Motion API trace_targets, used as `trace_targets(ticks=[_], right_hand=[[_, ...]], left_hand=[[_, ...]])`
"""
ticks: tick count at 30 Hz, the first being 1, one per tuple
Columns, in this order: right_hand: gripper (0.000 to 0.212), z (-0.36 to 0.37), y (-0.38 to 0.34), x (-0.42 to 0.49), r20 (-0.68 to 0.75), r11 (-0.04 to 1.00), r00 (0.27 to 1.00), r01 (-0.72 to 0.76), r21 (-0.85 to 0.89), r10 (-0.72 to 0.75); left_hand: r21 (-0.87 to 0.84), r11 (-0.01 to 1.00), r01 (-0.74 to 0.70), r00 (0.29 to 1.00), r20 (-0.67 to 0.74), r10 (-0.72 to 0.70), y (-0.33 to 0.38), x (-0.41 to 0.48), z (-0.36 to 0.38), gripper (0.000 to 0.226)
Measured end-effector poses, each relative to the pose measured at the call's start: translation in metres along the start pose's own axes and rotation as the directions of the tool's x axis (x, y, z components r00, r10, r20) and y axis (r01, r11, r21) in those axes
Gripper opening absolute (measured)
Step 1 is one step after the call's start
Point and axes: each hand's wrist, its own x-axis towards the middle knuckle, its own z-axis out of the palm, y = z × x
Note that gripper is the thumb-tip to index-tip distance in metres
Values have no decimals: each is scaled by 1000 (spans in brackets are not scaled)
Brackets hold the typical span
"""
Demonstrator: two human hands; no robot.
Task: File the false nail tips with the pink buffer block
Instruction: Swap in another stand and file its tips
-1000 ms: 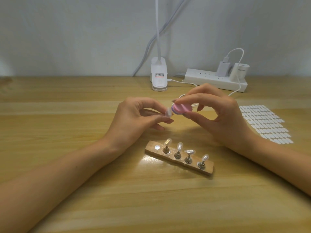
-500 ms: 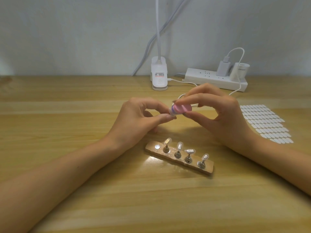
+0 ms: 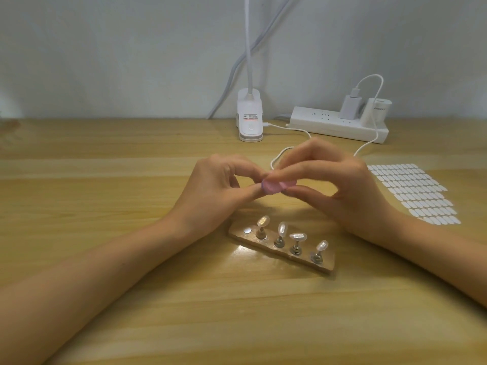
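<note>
Grips pink buffer (image 3: 279, 185) in right hand (image 3: 342, 191), thumb and fingers curled round it, raised just behind wooden stand (image 3: 326, 263); pinches small nail tip (image 3: 264, 186), blurred, in left hand (image 3: 216, 193) against buffer's end; has four more tips (image 3: 282, 228) on stand's pegs.

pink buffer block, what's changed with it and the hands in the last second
The right hand has brought the pink buffer block down and slightly left, onto the pinched fingertips of the left hand. The small clear false nail tip held there, plainly visible a second ago, now cannot be told apart from the blurred block. Both grips are unchanged; the wooden holder strip and its four pearly nail tips have not moved.
</note>
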Motion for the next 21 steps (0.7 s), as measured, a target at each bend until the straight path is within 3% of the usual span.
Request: trace_targets(ticks=[4, 7, 10, 13, 16, 21], right_hand=[[26, -1, 2, 1, -54, 998, 997, -61, 12, 61], [24, 1, 0, 0, -9, 1000, 1000, 3, -3, -3], [27, 0, 1, 0, -60, 998, 997, -58, -9, 57], [24, 1, 0, 0, -17, 1000, 1000, -12, -18, 12], [22, -1, 0, 0, -59, 996, 995, -84, -5, 84], [21, 1, -1, 0, -24, 999, 999, -27, -18, 26]], left_hand=[[-24, 999, 29, 1000, -5, -30, -1, 1, -1, 12], [-28, 999, 45, 999, 4, -45, 0, 1, -1, 15], [-35, 998, 61, 998, 19, -60, 0, 1, -2, 8], [-41, 997, 71, 997, 28, -70, 1, 0, -2, 11], [-49, 996, 76, 997, 22, -75, 0, 1, -1, 9], [-47, 997, 64, 998, 22, -63, 1, 0, 0, 9]])
